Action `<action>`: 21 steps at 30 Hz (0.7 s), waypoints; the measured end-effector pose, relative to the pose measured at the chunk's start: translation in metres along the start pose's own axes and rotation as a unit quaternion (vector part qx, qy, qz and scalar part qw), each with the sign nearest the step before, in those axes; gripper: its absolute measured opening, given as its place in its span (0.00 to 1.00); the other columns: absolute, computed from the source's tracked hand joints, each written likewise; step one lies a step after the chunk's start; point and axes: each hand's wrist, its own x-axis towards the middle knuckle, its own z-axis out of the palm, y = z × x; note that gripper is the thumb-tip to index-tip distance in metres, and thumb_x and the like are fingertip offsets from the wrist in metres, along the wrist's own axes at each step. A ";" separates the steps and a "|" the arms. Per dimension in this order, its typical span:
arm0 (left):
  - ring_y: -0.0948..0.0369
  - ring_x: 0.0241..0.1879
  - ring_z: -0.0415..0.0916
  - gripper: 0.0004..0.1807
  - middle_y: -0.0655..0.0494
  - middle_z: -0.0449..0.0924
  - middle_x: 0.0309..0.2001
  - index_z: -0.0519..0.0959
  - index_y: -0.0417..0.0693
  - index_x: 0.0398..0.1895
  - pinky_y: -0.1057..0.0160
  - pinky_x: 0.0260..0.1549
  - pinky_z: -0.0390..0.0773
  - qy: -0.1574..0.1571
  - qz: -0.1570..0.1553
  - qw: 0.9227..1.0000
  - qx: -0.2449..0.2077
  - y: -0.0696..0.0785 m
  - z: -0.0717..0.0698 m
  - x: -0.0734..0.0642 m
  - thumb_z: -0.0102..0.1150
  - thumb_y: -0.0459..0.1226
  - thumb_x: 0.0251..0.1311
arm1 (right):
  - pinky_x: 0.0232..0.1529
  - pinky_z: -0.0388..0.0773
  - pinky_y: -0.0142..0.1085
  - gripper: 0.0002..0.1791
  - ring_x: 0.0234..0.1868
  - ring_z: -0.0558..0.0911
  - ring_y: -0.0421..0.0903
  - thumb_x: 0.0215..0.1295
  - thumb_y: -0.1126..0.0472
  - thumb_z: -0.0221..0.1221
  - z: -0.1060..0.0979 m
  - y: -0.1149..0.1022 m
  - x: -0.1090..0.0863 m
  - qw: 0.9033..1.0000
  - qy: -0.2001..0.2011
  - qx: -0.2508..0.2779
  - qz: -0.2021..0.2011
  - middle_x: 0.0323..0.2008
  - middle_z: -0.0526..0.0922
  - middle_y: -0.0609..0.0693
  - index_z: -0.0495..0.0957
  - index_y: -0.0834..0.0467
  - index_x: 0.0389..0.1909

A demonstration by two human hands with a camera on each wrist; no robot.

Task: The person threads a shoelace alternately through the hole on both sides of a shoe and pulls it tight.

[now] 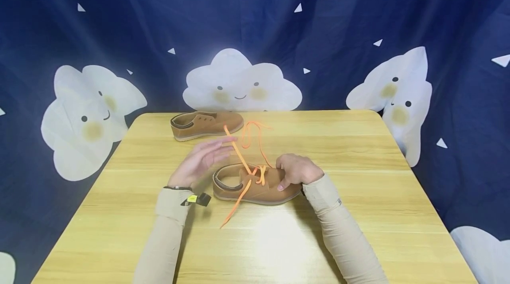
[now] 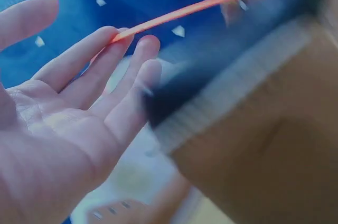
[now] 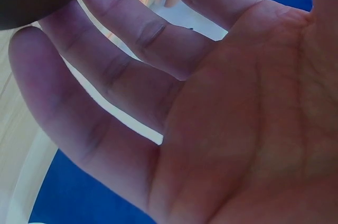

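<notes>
A brown shoe (image 1: pixel 275 189) stands on the table, its toe to the right, with an orange shoelace (image 1: pixel 241 156) partly threaded through its eyelets. My right hand (image 1: pixel 299 170) grips the toe end, thumb on the near side and fingers over the far side. In the right wrist view, the fingers of that hand (image 3: pixel 121 60) reach up to the dark underside of the shoe. My left hand (image 1: pixel 203 160) is raised behind the heel with its fingers extended. The lace, stretched straight up from the shoe, is pinched between the index and middle fingertips (image 2: pixel 119 36).
A second brown shoe (image 1: pixel 199 125), its eyelets unlaced, lies at the back left of the wooden table (image 1: pixel 338 142). Another length of orange lace (image 1: pixel 259 136) curls behind the near shoe, and a short end hangs toward the front. A blue cloud-patterned curtain (image 1: pixel 326 18) stands behind.
</notes>
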 end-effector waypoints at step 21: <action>0.57 0.79 0.61 0.25 0.52 0.75 0.72 0.74 0.50 0.71 0.53 0.81 0.55 -0.035 0.137 0.947 0.288 0.058 0.089 -0.011 0.59 0.35 0.72 | 0.51 0.85 0.44 0.09 0.48 0.86 0.49 0.74 0.59 0.62 -0.008 -0.044 -0.012 0.898 0.174 0.305 -0.265 0.46 0.88 0.55 0.86 0.56 0.48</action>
